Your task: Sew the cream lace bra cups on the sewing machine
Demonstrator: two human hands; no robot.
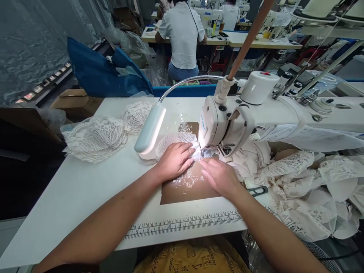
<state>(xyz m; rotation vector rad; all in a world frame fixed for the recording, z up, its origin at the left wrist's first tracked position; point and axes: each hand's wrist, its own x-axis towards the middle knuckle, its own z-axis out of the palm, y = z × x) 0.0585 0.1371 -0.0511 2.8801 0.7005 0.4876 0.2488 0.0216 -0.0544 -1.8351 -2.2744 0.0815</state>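
Observation:
A white lace piece (186, 138) lies under the needle area of a white sewing machine (216, 121). Flat on that lace, left of the presser foot (202, 152), rests my left hand (176, 161) with its fingers stretched out. My right hand (220, 176) is just in front and to the right of the foot, fingers closed together at the near edge of the white material; its fingertips partly hide what they grip. Beneath both hands is a brown, clear-taped panel (187, 191) on the table. A lit lamp head (150, 129) hangs beside my left hand.
Lace cups (95, 138) are stacked at the table's left. A heap of lace pieces (309, 193) sits at the right, near small thread snips (258, 190). A printed ruler (187, 223) runs along the front edge. A co-worker (182, 34) sits at a table behind.

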